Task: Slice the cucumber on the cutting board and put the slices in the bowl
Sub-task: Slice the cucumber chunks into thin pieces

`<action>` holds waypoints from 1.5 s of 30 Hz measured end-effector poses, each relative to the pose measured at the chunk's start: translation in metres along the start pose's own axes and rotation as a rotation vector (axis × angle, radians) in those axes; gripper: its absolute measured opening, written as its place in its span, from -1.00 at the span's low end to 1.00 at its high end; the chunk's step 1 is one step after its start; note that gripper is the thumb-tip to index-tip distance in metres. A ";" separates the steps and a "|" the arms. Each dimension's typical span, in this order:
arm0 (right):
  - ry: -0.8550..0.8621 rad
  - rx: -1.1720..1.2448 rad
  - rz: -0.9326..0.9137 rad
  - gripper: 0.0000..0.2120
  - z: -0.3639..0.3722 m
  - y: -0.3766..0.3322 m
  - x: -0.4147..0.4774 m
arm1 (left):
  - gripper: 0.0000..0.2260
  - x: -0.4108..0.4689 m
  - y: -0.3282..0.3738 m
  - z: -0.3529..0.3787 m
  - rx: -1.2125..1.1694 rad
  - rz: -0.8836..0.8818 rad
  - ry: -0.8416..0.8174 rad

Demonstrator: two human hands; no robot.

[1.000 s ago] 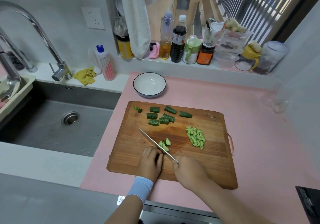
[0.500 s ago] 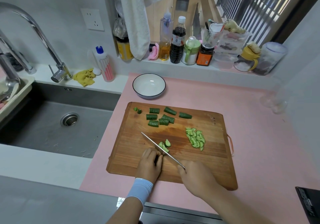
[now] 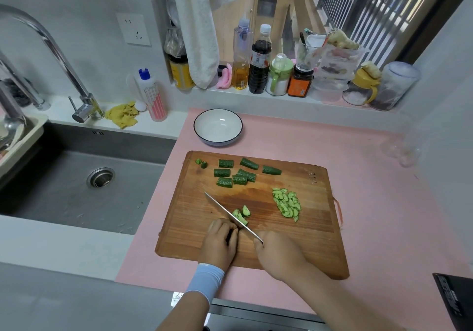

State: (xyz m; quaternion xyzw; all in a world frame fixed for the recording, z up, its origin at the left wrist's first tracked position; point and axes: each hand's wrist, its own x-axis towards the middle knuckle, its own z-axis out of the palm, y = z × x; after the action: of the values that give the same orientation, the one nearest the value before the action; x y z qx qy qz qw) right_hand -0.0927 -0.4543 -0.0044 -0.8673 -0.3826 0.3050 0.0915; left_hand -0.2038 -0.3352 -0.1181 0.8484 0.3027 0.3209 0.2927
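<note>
A wooden cutting board (image 3: 314,228) lies on the pink mat. My right hand (image 3: 279,256) grips a knife (image 3: 230,214) whose blade runs diagonally to the upper left. My left hand (image 3: 218,241), fingers curled, holds a cucumber piece against the blade; that piece is mostly hidden. A few fresh slices (image 3: 242,213) lie just right of the blade. A pile of thin slices (image 3: 288,204) sits farther right. Several dark green cucumber chunks (image 3: 236,173) wait at the board's far side, with two end bits (image 3: 201,163) at the far left corner. The white bowl (image 3: 217,127) stands empty behind the board.
A steel sink (image 3: 84,177) with a tall faucet (image 3: 51,49) lies to the left. Bottles and jars (image 3: 261,64) line the window ledge behind. A hanging towel (image 3: 197,29) drops over the ledge. A dark device (image 3: 455,302) sits at the lower right corner.
The knife has drawn back and pushed forward again beside my left hand's fingers in a slicing stroke. The slices near the blade stay about where they were.
</note>
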 end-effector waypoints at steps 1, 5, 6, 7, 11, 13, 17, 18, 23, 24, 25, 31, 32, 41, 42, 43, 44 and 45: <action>0.000 -0.002 -0.002 -0.72 0.000 0.000 0.000 | -0.88 0.000 0.000 0.000 0.002 0.004 0.006; 0.024 -0.025 -0.018 -0.76 -0.002 -0.005 -0.004 | -0.87 -0.001 0.001 -0.001 0.004 -0.008 0.010; 0.033 -0.036 -0.025 -0.77 -0.003 -0.005 -0.006 | -0.89 -0.001 0.001 -0.001 0.002 -0.016 0.010; 0.042 -0.046 -0.033 -0.77 -0.003 -0.005 -0.009 | -0.92 -0.001 0.001 -0.001 0.002 -0.024 0.010; 0.061 -0.029 -0.057 -0.69 -0.004 0.001 -0.017 | -0.87 -0.001 -0.001 0.000 0.012 -0.039 -0.005; 0.065 -0.017 -0.058 -0.67 -0.006 0.005 -0.020 | -0.87 -0.001 0.000 0.000 0.003 -0.043 -0.009; 0.061 -0.009 -0.070 -0.66 -0.008 0.011 -0.025 | -0.88 -0.001 -0.001 0.000 -0.002 -0.037 -0.011; 0.059 -0.005 -0.072 -0.66 -0.008 0.012 -0.025 | -0.90 -0.001 -0.001 0.001 -0.003 -0.028 -0.002; 0.035 0.009 -0.063 -0.66 -0.007 0.010 -0.018 | -0.91 -0.002 -0.001 0.000 -0.006 -0.024 0.014; 0.027 0.012 -0.057 -0.66 -0.007 0.009 -0.015 | -0.95 -0.001 -0.001 0.000 -0.005 -0.023 0.014; 0.020 0.011 -0.051 -0.66 -0.005 0.008 -0.012 | -0.95 -0.001 -0.001 0.000 -0.002 -0.027 0.011; 0.012 -0.007 -0.037 -0.71 0.001 -0.003 0.006 | -0.92 -0.003 -0.004 0.001 -0.006 -0.022 0.001; 0.014 -0.008 -0.040 -0.71 0.002 -0.004 0.008 | -0.96 -0.004 -0.005 0.001 -0.004 -0.009 0.003; 0.035 -0.006 -0.040 -0.70 0.004 -0.001 0.008 | -0.88 -0.005 -0.006 0.002 0.001 0.006 0.024; 0.041 -0.004 -0.050 -0.72 0.003 -0.001 0.007 | -0.88 -0.005 -0.006 0.002 -0.001 0.004 0.024; 0.047 -0.004 -0.062 -0.74 0.003 -0.001 0.005 | -0.88 -0.005 -0.006 0.002 -0.004 0.001 0.027; 0.053 -0.005 -0.071 -0.75 0.002 -0.001 0.003 | -0.88 -0.005 -0.006 0.002 -0.005 -0.003 0.028; 0.063 -0.003 -0.076 -0.75 0.003 0.000 0.000 | -0.88 -0.005 -0.006 0.002 -0.007 -0.005 0.030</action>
State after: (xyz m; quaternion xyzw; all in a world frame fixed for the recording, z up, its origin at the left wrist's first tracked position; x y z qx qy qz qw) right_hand -0.0941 -0.4550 -0.0064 -0.8614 -0.4128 0.2733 0.1137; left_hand -0.2074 -0.3355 -0.1251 0.8418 0.3079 0.3337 0.2918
